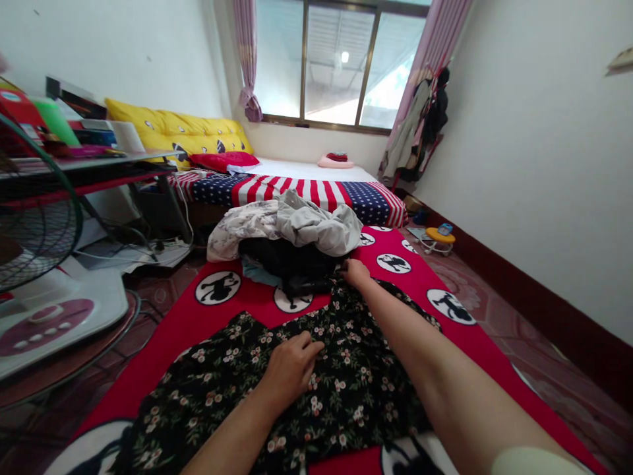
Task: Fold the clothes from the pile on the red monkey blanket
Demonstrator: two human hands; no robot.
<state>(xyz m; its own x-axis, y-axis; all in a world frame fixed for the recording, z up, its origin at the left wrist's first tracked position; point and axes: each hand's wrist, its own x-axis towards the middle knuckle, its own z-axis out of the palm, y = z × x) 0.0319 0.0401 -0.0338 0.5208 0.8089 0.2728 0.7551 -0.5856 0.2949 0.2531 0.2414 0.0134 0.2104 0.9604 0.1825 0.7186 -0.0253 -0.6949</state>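
A black floral garment (232, 376) lies spread on a red blanket (405, 270) with round cartoon prints. My left hand (291, 364) rests on the middle of the garment, fingers curled and pinching the cloth. My right hand (355, 272) reaches to the garment's far edge, fingers closed on the fabric there. Just beyond lies a heap of clothes (291, 231), grey and white pieces on top of black ones.
A bed with a stars-and-stripes cover (316, 188) and yellow pillows (182, 132) stands under the window. A fan (34, 218) and a cluttered desk (93, 161) fill the left. Cables lie on the tiled floor. Clothes hang at the right wall; a small toy (438, 236) sits below.
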